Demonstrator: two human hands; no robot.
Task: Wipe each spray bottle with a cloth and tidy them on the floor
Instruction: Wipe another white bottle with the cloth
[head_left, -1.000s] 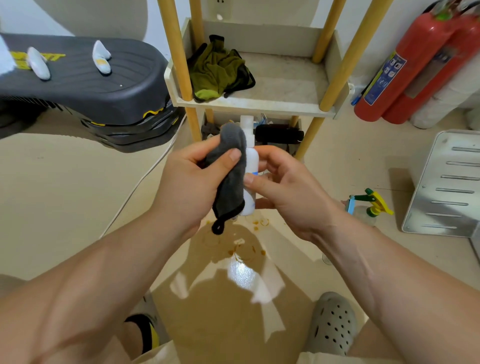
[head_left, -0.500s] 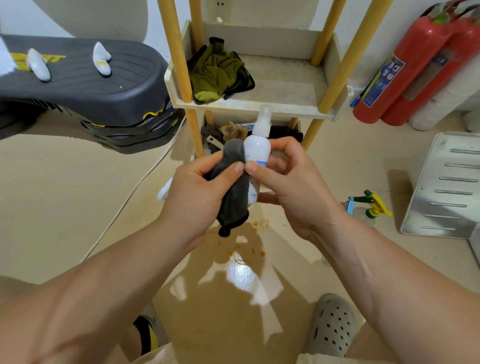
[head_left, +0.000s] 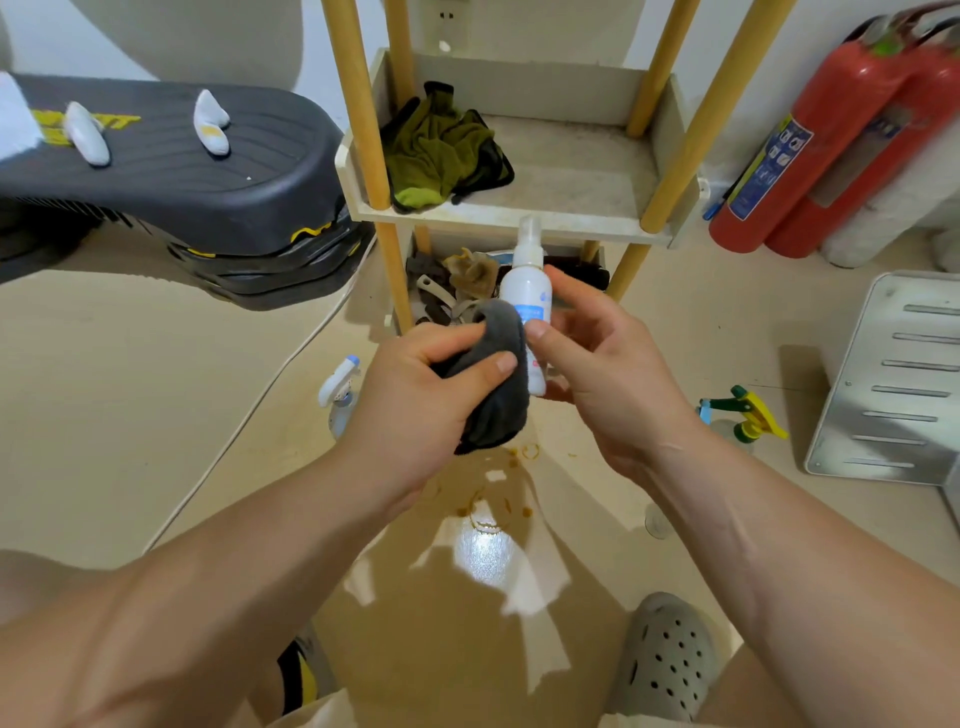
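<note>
On the floor (head_left: 156, 415) sit two trigger sprayers (head_left: 340, 387) (head_left: 745, 415); left hand (head_left: 415, 395) grips one grey cloth (head_left: 498, 400), right hand (head_left: 613, 374) one white spray bottle (head_left: 527, 286).

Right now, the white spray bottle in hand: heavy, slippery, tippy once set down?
Probably light: the right hand holds the white bottle in a loose grip. Likely tippy when pushed: tall, slim body. Possibly slick: smooth plastic, though the grey cloth in the left hand covers its lower side.
</note>
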